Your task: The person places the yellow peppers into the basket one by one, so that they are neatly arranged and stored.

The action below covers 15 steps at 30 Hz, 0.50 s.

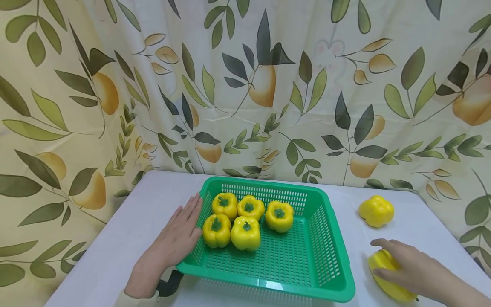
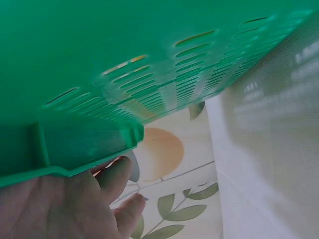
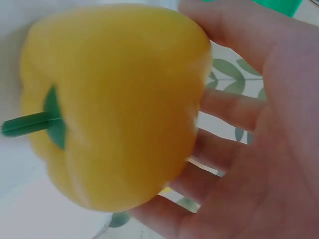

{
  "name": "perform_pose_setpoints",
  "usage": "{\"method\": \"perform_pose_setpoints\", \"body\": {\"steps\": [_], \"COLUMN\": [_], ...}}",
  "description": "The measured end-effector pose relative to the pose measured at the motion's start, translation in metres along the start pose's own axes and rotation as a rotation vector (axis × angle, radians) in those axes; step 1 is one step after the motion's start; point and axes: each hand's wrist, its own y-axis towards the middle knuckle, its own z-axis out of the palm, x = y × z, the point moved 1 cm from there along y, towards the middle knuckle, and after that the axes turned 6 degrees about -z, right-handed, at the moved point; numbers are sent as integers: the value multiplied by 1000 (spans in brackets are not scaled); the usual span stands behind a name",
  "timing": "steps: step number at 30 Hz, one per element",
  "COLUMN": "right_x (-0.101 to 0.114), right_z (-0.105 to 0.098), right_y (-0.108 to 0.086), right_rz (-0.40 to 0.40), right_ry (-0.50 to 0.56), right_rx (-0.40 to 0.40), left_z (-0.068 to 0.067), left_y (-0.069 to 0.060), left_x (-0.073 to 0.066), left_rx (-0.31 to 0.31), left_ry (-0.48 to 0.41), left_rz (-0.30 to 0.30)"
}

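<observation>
My left hand lies flat with straight fingers against the left rim of the green basket. The left wrist view shows that hand touching the outer edge of the basket. Several yellow bell peppers with green stems stand grouped in the basket's left and middle part. On the table right of the basket, my right hand has thumb and fingers curved round a yellow pepper. In the right wrist view this pepper lies on its side, its stem pointing away from the palm.
Another yellow pepper sits on the white table, beyond my right hand and right of the basket. A curtain printed with leaves and fruit hangs behind the table and along its sides.
</observation>
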Motion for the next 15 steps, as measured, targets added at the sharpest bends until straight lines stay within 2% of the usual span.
{"method": "perform_pose_setpoints", "body": {"steps": [8,15], "right_x": [-3,-12], "right_z": [3,7], "right_y": [5,0], "right_rz": [8,62], "right_ry": [11,82], "right_rx": [-17,43], "left_z": [1,1], "left_y": [0,0], "left_x": [-1,2], "left_rx": [-8,-13], "left_ry": [-7,6], "left_rz": [10,9]}}
